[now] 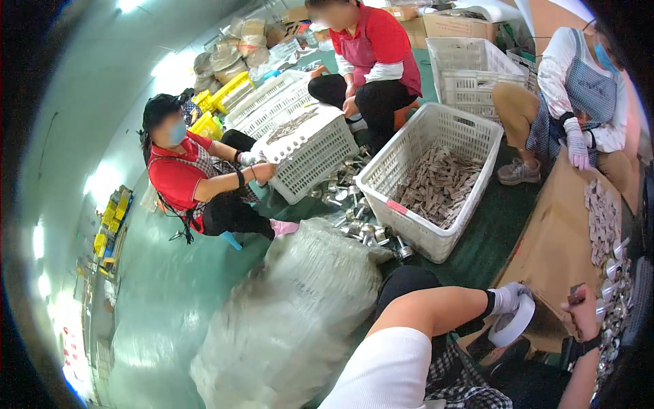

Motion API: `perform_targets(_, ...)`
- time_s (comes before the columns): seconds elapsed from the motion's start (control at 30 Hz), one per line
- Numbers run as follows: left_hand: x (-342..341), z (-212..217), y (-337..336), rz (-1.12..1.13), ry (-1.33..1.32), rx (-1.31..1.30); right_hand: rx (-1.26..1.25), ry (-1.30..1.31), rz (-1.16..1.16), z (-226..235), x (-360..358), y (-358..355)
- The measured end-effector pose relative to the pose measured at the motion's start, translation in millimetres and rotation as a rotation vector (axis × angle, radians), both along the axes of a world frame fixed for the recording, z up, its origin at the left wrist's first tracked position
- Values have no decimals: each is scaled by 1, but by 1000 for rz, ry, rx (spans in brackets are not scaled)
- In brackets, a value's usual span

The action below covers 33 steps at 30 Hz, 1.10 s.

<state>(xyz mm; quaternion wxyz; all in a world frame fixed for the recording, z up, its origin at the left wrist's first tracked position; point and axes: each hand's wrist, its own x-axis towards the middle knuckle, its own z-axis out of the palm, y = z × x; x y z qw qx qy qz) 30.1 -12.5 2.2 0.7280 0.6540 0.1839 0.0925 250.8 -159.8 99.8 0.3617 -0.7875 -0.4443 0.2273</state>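
Note:
My left hand point(508, 298), in a white glove with a black band at the wrist, is closed on a white ring point(512, 330) that looks like a roll of tape. To its right, my bare right hand point(583, 315) pinches a small dark brown flat piece point(578, 296). Both hands are over the near part of a brown cardboard sheet point(538, 262). Along the sheet's right side lie many small grey-brown flat pieces point(602, 221). Round metal parts with stems point(608, 290) are heaped close to my right hand.
A white crate point(436, 235) of flat grey-brown pieces stands ahead, with metal parts point(354, 198) on the green floor beside it. A large pale sack point(293, 320) is at my left. Three co-workers point(187, 180) sit around; one at far right has gloved hands on the cardboard.

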Motion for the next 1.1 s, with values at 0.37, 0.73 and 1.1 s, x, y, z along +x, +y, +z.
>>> perform_targets(0.37,4,-11,-1,-1,-24,21,-134,167,-35,23,-19,-2)
perform_targets(0.73,-2,-2,-2,-24,11,30,-87,381,-91,24,-25,-7)
perform_targets(1.1,1,-11,-2,-21,35,8,-44,183,-79,18,-14,-5)
